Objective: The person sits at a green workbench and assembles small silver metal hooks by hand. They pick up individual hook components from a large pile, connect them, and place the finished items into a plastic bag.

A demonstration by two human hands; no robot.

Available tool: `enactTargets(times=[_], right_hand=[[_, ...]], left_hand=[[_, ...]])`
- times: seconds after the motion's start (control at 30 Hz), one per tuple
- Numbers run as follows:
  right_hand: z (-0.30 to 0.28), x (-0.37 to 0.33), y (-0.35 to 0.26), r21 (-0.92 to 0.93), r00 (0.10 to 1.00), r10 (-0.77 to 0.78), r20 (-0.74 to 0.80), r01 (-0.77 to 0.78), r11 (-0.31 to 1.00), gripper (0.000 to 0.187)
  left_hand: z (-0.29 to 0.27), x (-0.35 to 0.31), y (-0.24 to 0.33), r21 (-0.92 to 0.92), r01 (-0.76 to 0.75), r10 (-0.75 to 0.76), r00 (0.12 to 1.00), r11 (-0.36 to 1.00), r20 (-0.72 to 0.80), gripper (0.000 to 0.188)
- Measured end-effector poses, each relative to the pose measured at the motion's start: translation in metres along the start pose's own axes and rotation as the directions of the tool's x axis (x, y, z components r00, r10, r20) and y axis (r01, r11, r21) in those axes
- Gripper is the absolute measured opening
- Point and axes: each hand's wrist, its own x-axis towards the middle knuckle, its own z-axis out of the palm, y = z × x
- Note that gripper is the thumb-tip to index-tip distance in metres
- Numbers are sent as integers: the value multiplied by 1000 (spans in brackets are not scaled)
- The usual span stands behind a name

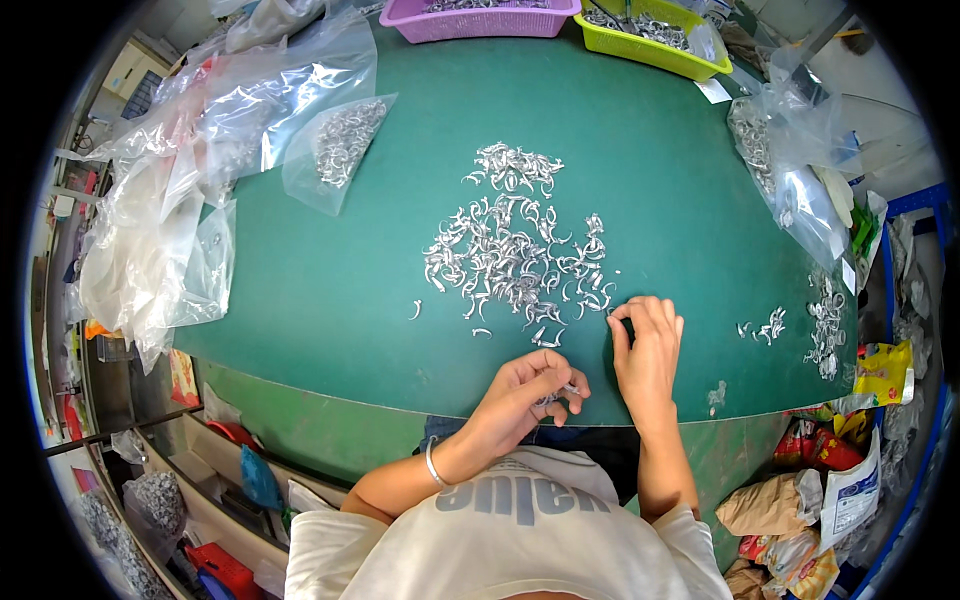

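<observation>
A wide heap of small, silver, curved metal pieces (515, 262) lies in the middle of the green table, with a smaller heap (515, 166) just beyond it. My left hand (522, 392) is over the table's near edge, palm turned up, its fingers curled around a few of the silver pieces (548, 398). To the right, my right hand (647, 350) reaches to the heap's right edge. Its thumb and forefinger are pinched together beside the outermost pieces; whatever is between the fingertips is too small to make out. A few loose pieces (545, 337) lie just beyond my left hand.
More silver pieces (826, 328) are scattered at the table's right side. Clear plastic bags (160, 230) cover the left edge, and one bag of pieces (345, 145) lies nearby. A purple basket (480, 27) and a yellow-green basket (650, 58) stand at the far edge.
</observation>
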Motion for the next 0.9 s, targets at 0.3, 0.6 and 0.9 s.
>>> enactTargets(times=[0.3, 0.6, 0.9], right_hand=[[-1, -9, 6, 89, 998, -19, -53, 23, 996, 12], [1, -15, 10, 127, 997, -20, -71, 29, 991, 13], [4, -14, 10, 43, 992, -100, -73, 104, 994, 20]], left_hand=[[-9, 9, -5, 53, -38, 41, 998, 998, -51, 24], [-5, 6, -1, 20, -83, 85, 994, 996, -72, 25], [-14, 6, -5, -137, 8, -7, 1000, 991, 2, 31]])
